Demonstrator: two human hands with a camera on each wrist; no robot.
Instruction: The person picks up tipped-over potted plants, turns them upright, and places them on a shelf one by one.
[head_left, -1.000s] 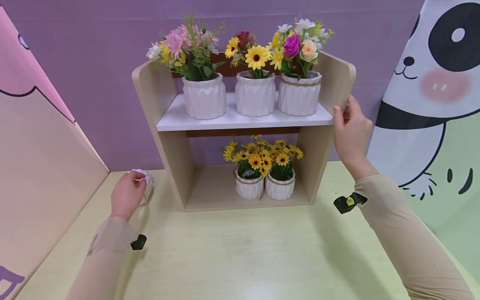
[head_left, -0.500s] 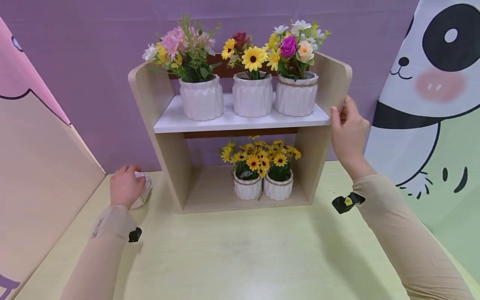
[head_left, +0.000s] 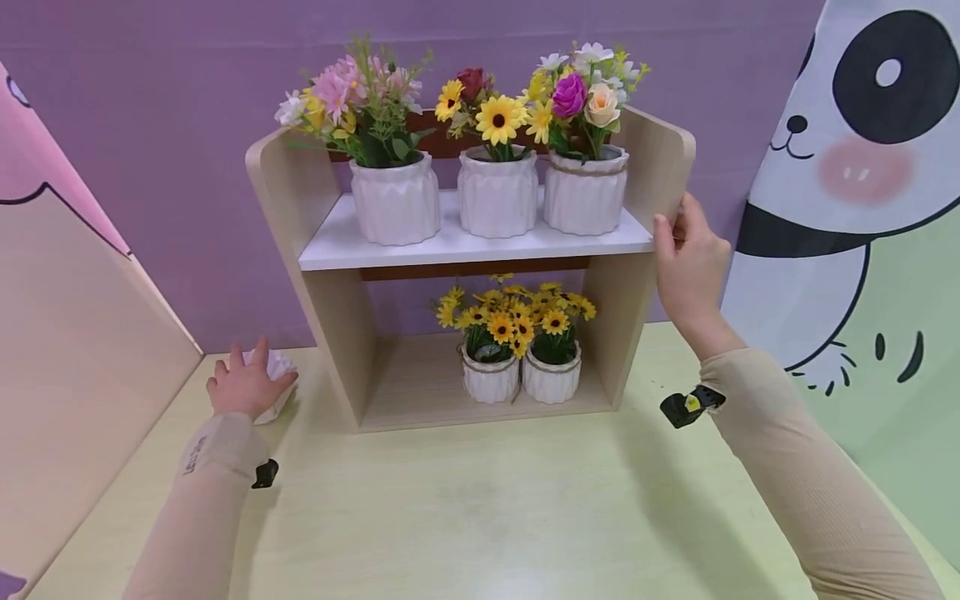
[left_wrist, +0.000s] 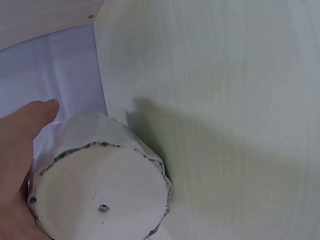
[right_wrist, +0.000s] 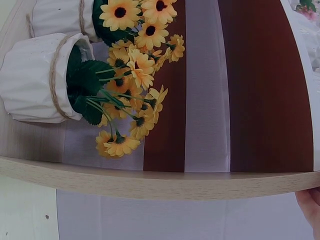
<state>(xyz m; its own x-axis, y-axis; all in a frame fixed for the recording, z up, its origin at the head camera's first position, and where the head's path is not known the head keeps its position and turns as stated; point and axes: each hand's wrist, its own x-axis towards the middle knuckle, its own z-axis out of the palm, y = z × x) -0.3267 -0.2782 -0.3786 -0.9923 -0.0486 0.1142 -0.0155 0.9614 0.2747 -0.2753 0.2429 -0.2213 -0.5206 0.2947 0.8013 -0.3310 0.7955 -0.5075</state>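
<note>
My left hand (head_left: 246, 387) lies over a white ceramic flowerpot (head_left: 282, 367), fingers and thumb spread. In the left wrist view the flowerpot rests on its side, its flat base (left_wrist: 105, 187) facing the camera; the thumb stands away from its wall. Whether it holds flowers is hidden. My right hand (head_left: 693, 275) pinches the front edge of the right side panel of a two-tier wooden shelf (head_left: 633, 329), at the height of the white middle board (head_left: 465, 247). Only fingertips (right_wrist: 311, 200) show past the panel edge in the right wrist view.
Three white pots with mixed flowers, the middle one (head_left: 498, 196) among them, stand on the upper tier. Two smaller pots with yellow daisy-like flowers (head_left: 501, 325) stand low at the right. A panel (head_left: 90, 358) rises at the left, a panda-printed panel (head_left: 862, 208) at the right.
My left hand has gone from gripping the flowerpot to lying on it with fingers spread. The right hand keeps its hold on the shelf, while the view shifts slightly.
</note>
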